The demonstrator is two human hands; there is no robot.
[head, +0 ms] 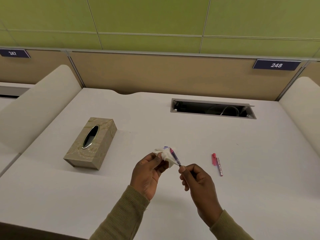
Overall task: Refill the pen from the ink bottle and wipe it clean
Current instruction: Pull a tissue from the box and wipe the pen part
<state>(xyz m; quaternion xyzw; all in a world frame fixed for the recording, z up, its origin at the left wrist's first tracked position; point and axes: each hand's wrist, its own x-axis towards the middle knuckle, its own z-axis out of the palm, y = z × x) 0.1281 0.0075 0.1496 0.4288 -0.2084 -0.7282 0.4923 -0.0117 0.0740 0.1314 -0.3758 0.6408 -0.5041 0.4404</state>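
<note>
White desk (173, 132) – tan partition (155, 73), green wall (147, 18).

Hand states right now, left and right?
Left hand: holds the tissue around the pen part.
Right hand: pinches the pen part's lower end.

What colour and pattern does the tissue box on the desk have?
The tissue box is beige-tan with a leaf-and-flower pattern and a gold-rimmed oval opening, seen in the head view.

Up at two o'clock, a navy plate (276, 65) on the tan partition (155, 71) reads "248" in white. Over at ten o'clock, a second navy plate (13, 53) shows "247". Print on the pen barrel (220, 168) at four o'clock is too small to read.
</note>
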